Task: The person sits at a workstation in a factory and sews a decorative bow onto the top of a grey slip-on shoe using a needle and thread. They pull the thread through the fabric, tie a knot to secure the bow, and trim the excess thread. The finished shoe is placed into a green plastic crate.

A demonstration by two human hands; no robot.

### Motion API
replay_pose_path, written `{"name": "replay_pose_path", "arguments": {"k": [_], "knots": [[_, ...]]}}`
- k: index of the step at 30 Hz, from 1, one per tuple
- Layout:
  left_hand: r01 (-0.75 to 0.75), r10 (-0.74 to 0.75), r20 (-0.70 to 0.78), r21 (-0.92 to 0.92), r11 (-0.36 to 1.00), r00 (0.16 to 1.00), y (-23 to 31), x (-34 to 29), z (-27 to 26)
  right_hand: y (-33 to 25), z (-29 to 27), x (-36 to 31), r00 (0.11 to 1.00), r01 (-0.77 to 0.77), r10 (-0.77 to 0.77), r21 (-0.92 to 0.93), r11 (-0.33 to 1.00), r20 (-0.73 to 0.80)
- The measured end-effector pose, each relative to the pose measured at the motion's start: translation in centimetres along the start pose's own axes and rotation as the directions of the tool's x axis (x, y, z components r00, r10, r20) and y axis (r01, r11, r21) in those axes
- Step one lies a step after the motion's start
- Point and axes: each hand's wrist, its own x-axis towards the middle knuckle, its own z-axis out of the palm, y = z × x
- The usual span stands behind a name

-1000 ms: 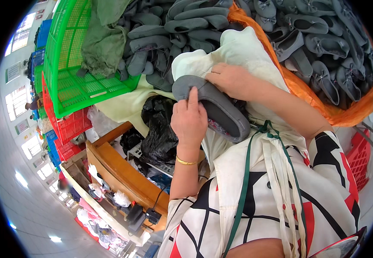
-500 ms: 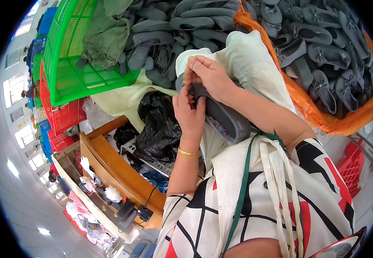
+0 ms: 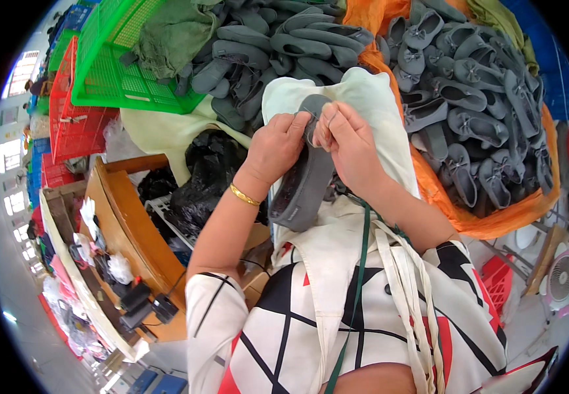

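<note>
A dark grey slip-on flat shoe (image 3: 303,190) lies slanted over my lap, toe pointing away from me and heel toward my waist. My left hand (image 3: 274,146) is closed round its front part, thumb on top near the toe. Beside it my right hand (image 3: 349,134) is closed in a pinch at the front of the shoe opening. Whatever sits between those fingertips is too small to make out. Under both hands a whitish cloth (image 3: 383,98) covers my lap.
Grey shoes pile up ahead (image 3: 245,52). More, with small bows, fill an orange sack (image 3: 452,220) at the right. A green plastic crate (image 3: 124,88) stands far left, above a black plastic bag (image 3: 209,174) and a wooden table (image 3: 127,236). A fan (image 3: 563,276) is at the far right.
The shoe has turned, its heel end swinging left, and its toe now shows above my fingers. My left hand has shifted to its left side; my right hand has moved to the right.
</note>
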Motion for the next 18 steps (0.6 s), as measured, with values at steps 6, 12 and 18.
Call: {"name": "replay_pose_path", "arguments": {"k": [6,12,18], "knots": [[0.126,-0.073,0.144,-0.403,0.907,0.987,3.8,-3.0,3.4,-1.4,0.2,-7.0,0.996,-0.051,0.081,-0.485,0.873,0.042],[0.440,-0.131,0.514,-0.542,0.716,0.848,3.5,-3.0,3.1,-2.4,-5.0,-7.1,0.971,0.214,-0.216,-0.782,0.585,0.104],[0.575,-0.275,0.548,-0.505,0.644,0.790,4.9,-0.4,1.3,-4.3,-5.3,-7.4,0.851,0.454,-0.372,-0.875,0.168,0.370]]}}
